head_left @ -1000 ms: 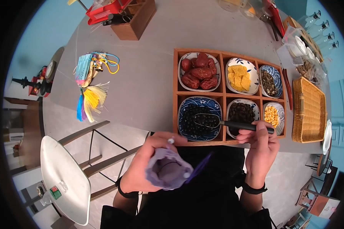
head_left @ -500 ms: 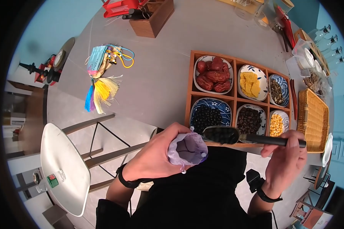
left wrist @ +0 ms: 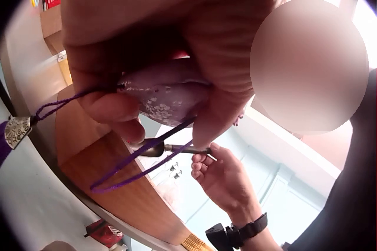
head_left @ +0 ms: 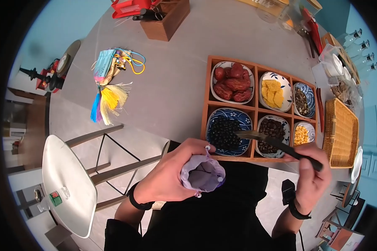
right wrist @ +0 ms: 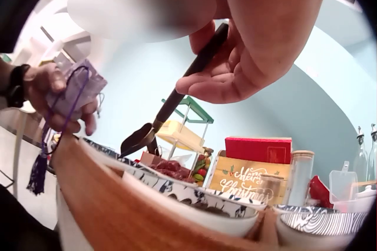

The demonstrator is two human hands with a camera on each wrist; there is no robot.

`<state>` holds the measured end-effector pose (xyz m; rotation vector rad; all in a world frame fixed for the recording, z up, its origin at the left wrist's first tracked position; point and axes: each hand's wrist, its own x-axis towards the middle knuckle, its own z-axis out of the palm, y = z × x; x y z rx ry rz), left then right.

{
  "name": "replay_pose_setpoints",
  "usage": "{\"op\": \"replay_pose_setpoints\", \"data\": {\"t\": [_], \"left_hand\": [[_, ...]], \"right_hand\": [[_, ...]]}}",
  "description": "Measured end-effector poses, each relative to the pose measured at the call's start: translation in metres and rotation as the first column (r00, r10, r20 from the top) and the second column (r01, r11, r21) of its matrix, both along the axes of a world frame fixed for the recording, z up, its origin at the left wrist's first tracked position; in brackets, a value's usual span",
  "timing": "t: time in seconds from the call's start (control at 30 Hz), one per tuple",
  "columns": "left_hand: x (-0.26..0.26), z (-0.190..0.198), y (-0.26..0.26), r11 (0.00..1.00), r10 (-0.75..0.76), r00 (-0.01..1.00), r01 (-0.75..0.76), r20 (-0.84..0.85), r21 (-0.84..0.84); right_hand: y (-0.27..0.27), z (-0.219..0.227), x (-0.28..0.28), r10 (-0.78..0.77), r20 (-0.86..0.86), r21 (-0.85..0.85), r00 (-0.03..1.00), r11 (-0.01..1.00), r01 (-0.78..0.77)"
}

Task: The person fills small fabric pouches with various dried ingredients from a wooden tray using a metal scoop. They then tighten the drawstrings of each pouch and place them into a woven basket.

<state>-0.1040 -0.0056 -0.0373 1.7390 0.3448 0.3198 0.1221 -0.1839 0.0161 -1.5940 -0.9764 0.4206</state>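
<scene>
My left hand (head_left: pixel 165 173) grips a pale purple drawstring pouch (head_left: pixel 187 170), its mouth facing up, at the near edge of the divided wooden box (head_left: pixel 207 106). A purple cord loop and tassel (right wrist: pixel 38 171) hang from the pouch. My right hand (head_left: pixel 313 173) pinches the black handle of a spoon (head_left: pixel 282 146). The spoon's head (right wrist: pixel 138 140) is tilted over the blue patterned bowl of black beans (head_left: pixel 224 133); its contents are hidden in the head view. Dark brown beans (head_left: pixel 272 127) fill the bowl beneath the handle.
Other box compartments hold bowls of red dates (head_left: pixel 233 83), yellow pieces (head_left: pixel 273 93), dried flakes (head_left: pixel 300 102) and corn kernels (head_left: pixel 301 134). A wicker basket (head_left: pixel 341 134) stands right of the box. Tasselled pouches (head_left: pixel 107 67) lie left; a wooden holder (head_left: pixel 165 23) stands behind.
The spoon scooped among the black beans, came with beans to beside the pouch, and is now back over the bean bowl, turned edge-on. The pouch stays in my left hand.
</scene>
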Motion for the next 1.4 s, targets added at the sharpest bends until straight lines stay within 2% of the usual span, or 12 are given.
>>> {"op": "replay_pose_setpoints", "data": {"t": [0.07,0.13,0.27,0.33,0.47,0.6,0.73,0.83,1.07,1.17,1.33,1.4], "left_hand": [[0.005,0.006,-0.001,1.000,0.002,1.000,-0.002,0.019,-0.004],[0.008,0.012,-0.001,0.988,-0.010,0.997,0.021,-0.070,0.150],[0.015,0.021,-0.004,0.954,-0.023,0.974,0.089,-0.225,0.288],[0.019,0.022,-0.003,0.890,-0.050,0.969,0.154,-0.243,0.429],[0.023,0.026,-0.001,0.852,-0.081,0.952,0.220,-0.295,0.475],[0.024,0.027,0.001,0.826,-0.097,0.942,0.257,-0.323,0.502],[0.025,0.028,0.001,0.818,-0.089,0.938,0.260,-0.334,0.513],[0.024,0.025,0.002,0.813,-0.091,0.939,0.263,-0.332,0.520],[0.025,0.026,0.002,0.854,-0.082,0.951,0.221,-0.298,0.470],[0.018,0.022,0.003,0.917,-0.081,0.958,0.180,-0.276,0.356],[-0.005,-0.003,0.004,1.000,0.001,1.000,-0.001,0.023,-0.016],[-0.007,-0.002,0.003,0.995,0.048,0.998,-0.050,-0.028,-0.081]], "right_hand": [[0.006,-0.007,0.002,0.106,0.076,-0.070,0.991,0.992,-0.101],[0.013,-0.010,0.003,0.157,0.086,-0.103,0.984,0.984,-0.148],[0.034,-0.014,0.004,0.146,-0.180,-0.015,0.973,0.988,-0.152],[0.035,-0.016,0.014,0.269,-0.115,-0.125,0.956,0.951,-0.282],[0.027,-0.009,0.023,0.296,-0.127,-0.145,0.947,0.939,-0.313],[0.031,-0.010,0.024,0.225,-0.053,-0.118,0.973,0.966,-0.230],[0.016,-0.016,0.007,0.113,-0.158,-0.172,0.981,0.975,-0.140],[0.016,-0.030,-0.009,-0.133,-0.321,-0.163,0.938,0.983,0.084],[0.026,-0.038,-0.023,-0.261,-0.480,-0.176,0.837,0.964,0.200],[0.024,-0.039,-0.020,-0.297,-0.493,-0.161,0.818,0.955,0.250],[0.023,-0.043,-0.012,-0.299,-0.567,-0.079,0.768,0.947,0.311],[0.023,-0.040,-0.008,-0.287,-0.565,-0.009,0.773,0.940,0.342]]}}
